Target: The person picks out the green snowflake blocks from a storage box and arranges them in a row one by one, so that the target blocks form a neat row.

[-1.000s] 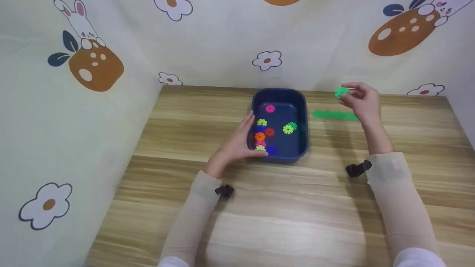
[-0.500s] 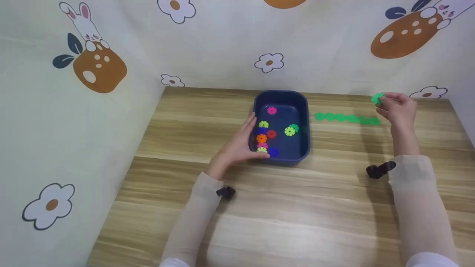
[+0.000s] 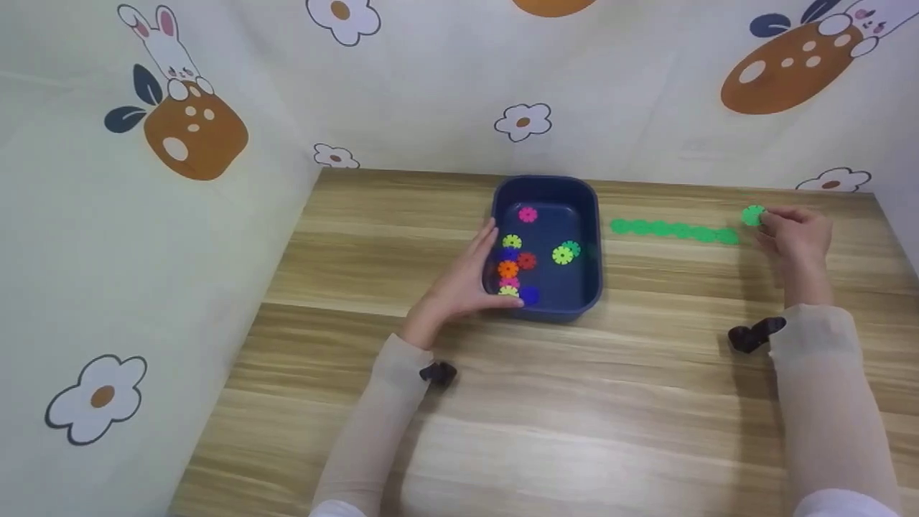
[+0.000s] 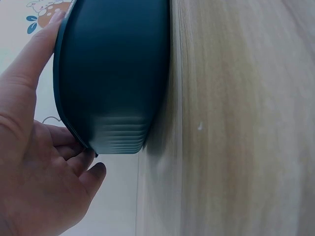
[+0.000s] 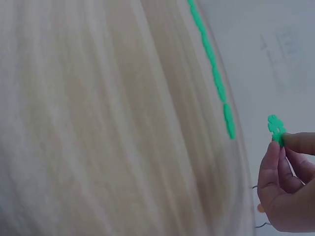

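My left hand holds the near left corner of a dark blue plastic bin, its thumb over the near rim and its fingers along the left side. In the left wrist view, the fingertips bend at the rim of the bin. Between thumb and fingers, my right hand pinches a green snowflake disc, raised above the table. Just left of it, several green snowflake discs lie in a line; the right wrist view shows this disc apart from the line.
Inside the bin are several loose discs: a pink one, a red one, an orange one, and yellow, blue and green ones. Patterned cloth hangs behind the wooden table and down its sides.
My right hand has moved right with the green disc, past the line's right end, then lowered toward the table. My left hand has stayed on the bin.
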Demonstrator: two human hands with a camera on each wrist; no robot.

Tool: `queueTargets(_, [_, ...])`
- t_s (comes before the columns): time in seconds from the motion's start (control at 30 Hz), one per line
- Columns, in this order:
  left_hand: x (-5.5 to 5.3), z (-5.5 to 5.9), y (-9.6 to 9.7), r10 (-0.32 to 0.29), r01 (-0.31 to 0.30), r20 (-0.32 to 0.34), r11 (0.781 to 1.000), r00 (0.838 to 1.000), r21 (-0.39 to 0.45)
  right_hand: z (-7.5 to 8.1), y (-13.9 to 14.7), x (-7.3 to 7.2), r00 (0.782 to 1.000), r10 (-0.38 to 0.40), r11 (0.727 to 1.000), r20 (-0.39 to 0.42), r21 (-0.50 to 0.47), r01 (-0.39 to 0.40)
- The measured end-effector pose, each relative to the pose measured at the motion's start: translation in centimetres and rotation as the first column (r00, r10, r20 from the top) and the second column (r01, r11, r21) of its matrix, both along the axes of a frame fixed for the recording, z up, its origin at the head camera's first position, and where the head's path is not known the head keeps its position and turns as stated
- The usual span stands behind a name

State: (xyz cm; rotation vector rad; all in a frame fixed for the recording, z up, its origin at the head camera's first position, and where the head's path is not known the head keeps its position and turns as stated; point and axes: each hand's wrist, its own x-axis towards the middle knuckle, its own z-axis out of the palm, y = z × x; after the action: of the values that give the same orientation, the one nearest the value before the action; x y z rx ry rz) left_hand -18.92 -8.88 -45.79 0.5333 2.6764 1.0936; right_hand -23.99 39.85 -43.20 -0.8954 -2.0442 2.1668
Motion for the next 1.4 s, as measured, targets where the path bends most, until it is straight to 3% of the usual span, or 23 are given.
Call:
queueTargets(0.13, [0.0,0.0,0.1,0.0,0.0,0.001,1.0,1.0,-0.007,-0.8,0.7,0.1,0.999,-0.011,0.999,0.05,-0.034,0.013])
queueTargets(0.23, [0.0,0.1,0.1,0.0,0.0,-0.001,1.0,1.0,-0.015,-1.2,1.1,0.1,0.996,-0.005,1.0,0.094,0.001,0.005])
queueTargets(0.37, [0.0,0.0,0.1,0.003,-0.003,0.003,1.0,1.0,-0.007,-1.5,1.4,-0.1,0.99,0.029,0.989,0.135,0.14,-0.048])
queueTargets(0.47, [0.0,0.0,0.1,0.008,-0.008,0.009,1.0,1.0,0.006,-1.6,1.4,-0.2,0.985,0.062,0.963,0.16,0.249,-0.101])
queueTargets(0.67, [0.1,-0.1,0.1,0.013,-0.013,0.009,1.0,1.0,-0.001,-1.7,1.4,-0.1,0.977,0.109,0.924,0.182,0.343,-0.167])
queueTargets(0.73, [0.0,-0.1,0.1,0.011,-0.011,0.007,1.0,1.0,-0.001,-1.6,1.4,0.0,0.976,0.116,0.921,0.186,0.347,-0.176])
queueTargets(0.97, [0.0,-0.2,0.1,0.011,-0.011,0.003,1.0,1.0,0.009,-1.1,1.4,0.4,0.979,0.095,0.947,0.182,0.287,-0.145])
queueTargets(1.13, [0.0,-0.2,0.1,0.01,-0.01,0.008,1.0,1.0,0.011,-1.0,1.3,0.6,0.979,0.098,0.944,0.177,0.294,-0.147])
queueTargets(1.4, [0.1,-0.1,-0.1,0.0,0.0,0.0,1.0,1.0,0.007,-0.3,0.6,1.0,0.988,0.11,0.947,0.108,0.29,-0.137])
